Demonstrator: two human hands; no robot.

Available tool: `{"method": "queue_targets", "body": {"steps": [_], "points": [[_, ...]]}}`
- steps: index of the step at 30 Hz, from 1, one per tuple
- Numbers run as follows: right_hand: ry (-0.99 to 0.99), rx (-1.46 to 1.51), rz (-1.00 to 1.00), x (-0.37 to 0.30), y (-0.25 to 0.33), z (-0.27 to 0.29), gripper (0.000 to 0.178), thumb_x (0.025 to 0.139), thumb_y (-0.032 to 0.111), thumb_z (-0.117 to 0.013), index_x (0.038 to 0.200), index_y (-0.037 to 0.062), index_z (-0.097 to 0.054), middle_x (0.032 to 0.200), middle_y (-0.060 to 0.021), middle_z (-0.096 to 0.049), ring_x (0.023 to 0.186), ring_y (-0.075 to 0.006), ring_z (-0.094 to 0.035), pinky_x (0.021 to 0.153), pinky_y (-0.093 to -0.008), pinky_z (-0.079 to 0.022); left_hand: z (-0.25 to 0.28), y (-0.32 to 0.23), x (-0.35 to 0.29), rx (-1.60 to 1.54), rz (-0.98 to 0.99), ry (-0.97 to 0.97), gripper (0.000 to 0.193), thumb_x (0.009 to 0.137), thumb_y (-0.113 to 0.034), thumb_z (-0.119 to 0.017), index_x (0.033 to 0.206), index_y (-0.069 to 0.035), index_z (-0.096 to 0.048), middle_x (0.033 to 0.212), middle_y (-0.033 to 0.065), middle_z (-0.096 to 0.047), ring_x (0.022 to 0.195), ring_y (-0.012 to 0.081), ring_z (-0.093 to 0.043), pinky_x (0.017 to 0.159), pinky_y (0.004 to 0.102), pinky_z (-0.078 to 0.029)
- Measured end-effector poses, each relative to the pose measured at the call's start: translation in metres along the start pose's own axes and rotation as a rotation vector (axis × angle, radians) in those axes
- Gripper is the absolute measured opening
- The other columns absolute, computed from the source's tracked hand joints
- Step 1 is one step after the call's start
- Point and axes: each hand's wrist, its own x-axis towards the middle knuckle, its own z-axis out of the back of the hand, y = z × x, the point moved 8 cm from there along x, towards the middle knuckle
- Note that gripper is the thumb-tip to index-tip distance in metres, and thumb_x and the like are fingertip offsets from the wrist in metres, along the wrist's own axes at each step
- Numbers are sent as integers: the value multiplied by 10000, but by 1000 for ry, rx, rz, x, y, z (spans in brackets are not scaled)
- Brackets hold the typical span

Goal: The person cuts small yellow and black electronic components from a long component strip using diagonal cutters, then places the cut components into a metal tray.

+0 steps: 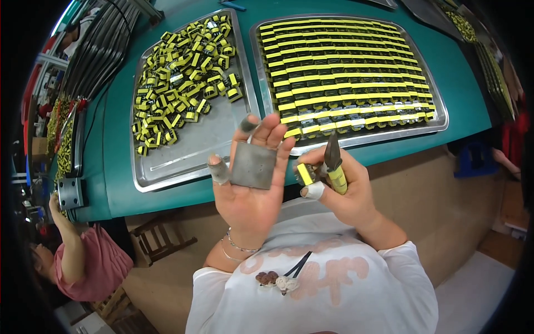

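Observation:
Palm up, my left hand [243, 207] has its fingers apart and bears a flat grey square plate [253, 166] across palm and fingers. Grey wraps cover its thumb tip and one fingertip. My right hand [359, 195], just to the right, is closed around pliers [333, 155] whose dark jaws point up; a yellow grip part shows. Between its thumb and fingers it also pinches a small yellow-taped transformer [305, 173], close to the plate but apart from it. White tape wraps the right thumb.
A metal tray [183, 170] at left carries a loose heap of yellow-and-black transformers. Another tray [443, 119] at right holds them in tight rows. Both stand on a green table [122, 195]. A co-worker in a pink top [97, 264] sits at the left, beside a wooden stool [161, 239].

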Motion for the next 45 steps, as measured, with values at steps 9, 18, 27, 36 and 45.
{"method": "queue_targets", "body": {"steps": [9,18,27,36,45], "points": [[-49,-465,393,9,36,-12,470,624,-84,-657,1079,31,-634,983,-112,-597,854,-243,-601,744,-305,-487,-18,9,4,240,-39,65,826,813,-667,-502,1356,-74,-315,1436,199,-311,1360,320,-270,1149,435,-175],[-33,-605,435,7,44,-17,546,534,-106,-618,1059,41,-650,911,-103,-567,754,-226,-573,624,-298,-478,-20,11,1,409,-60,87,948,803,-754,-389,1426,-63,-207,1496,180,-221,1400,319,-190,1156,440,-94],[-42,-700,473,4,47,-17,539,539,-70,-695,1056,77,-656,905,-80,-572,760,-232,-586,630,-320,-485,-19,13,0,526,-22,22,1041,764,-791,-398,1448,-46,-154,1515,174,-180,1412,305,-163,1158,442,-80],[-25,-705,527,8,56,-12,391,544,1,-727,912,114,-658,803,-11,-582,769,-203,-575,792,-362,-393,-25,15,-2,733,-72,127,1043,777,-822,-264,1466,-57,-100,1514,205,-160,1403,336,-179,1145,461,-98],[44,-629,483,14,47,-9,378,536,-7,-729,892,101,-658,789,-18,-580,764,-205,-575,769,-345,-401,-22,20,-5,820,-65,136,1112,731,-869,-230,1471,-49,-108,1519,182,-172,1407,325,-171,1145,467,-75]]}}
